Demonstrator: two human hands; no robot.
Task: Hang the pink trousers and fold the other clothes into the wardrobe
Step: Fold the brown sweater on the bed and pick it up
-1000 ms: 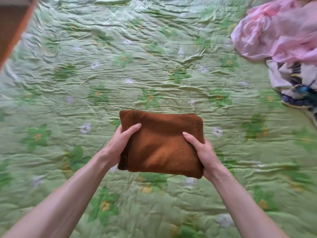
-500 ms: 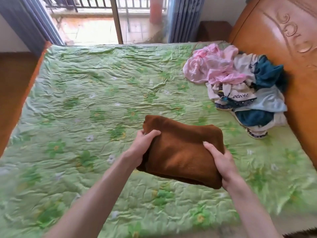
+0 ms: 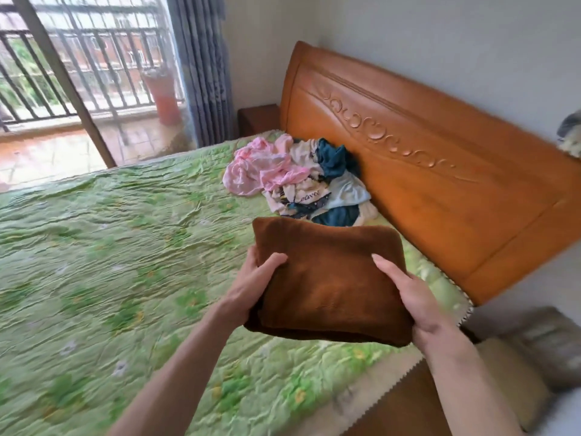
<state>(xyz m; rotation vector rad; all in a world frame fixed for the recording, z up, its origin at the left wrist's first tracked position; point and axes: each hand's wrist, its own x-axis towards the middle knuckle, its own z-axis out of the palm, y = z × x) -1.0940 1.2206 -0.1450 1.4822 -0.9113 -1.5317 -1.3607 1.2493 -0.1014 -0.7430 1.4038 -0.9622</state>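
I am looking into a bedroom in a home. A bed (image 3: 94, 262) fills most of the view, covered by a green flowered quilt (image 3: 141, 215), with a carved orange wooden headboard (image 3: 424, 171) against a pale wall (image 3: 440, 36). A pile of clothes (image 3: 298, 180) lies on the quilt beside the headboard. A nightstand (image 3: 257, 119) stands in the corner by blue curtains (image 3: 204, 73), next to a glass door (image 3: 78, 80) onto a railed balcony (image 3: 63, 146).
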